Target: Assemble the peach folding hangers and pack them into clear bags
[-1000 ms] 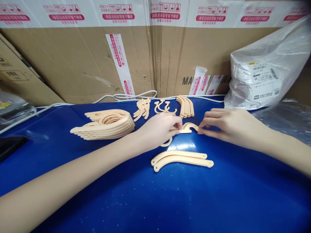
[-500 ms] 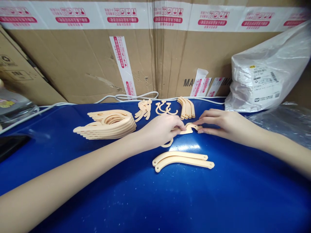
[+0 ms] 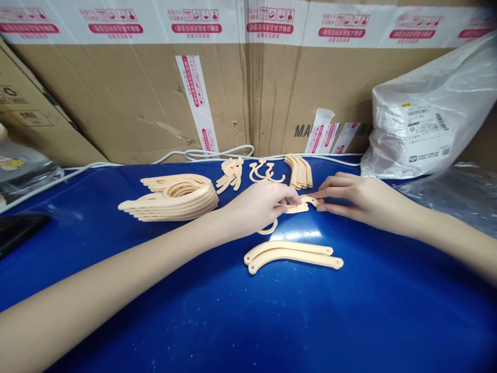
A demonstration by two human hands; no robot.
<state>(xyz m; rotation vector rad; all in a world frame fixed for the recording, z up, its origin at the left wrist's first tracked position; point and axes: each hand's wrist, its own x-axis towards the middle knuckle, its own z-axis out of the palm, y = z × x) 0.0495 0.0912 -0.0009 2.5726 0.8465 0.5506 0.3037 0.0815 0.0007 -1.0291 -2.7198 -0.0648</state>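
My left hand (image 3: 264,207) is closed, thumb and fingertips pinching a small beige plastic hanger part (image 3: 300,207) on the table. Opposite it, my right hand (image 3: 347,196) grips the outer end of a curved beige piece (image 3: 311,200) between thumb and fingers. These two pieces meet between my hands; whether they are joined cannot be made out. A curved loop (image 3: 268,228) pokes out below my left hand. Two long curved hanger arms (image 3: 294,255) lie side by side nearer to me.
Left stands a stack of beige hanger frames (image 3: 178,202). Behind my hands lie a pile of small parts (image 3: 231,173), several hooks (image 3: 265,171) and more hanger arms (image 3: 298,171). A white cable (image 3: 217,154), cardboard (image 3: 147,98) and a plastic-wrapped parcel (image 3: 411,129) line the back.
The fingers of my left hand have shifted slightly on the small part. My right hand keeps its grip. The whole view has moved a little.
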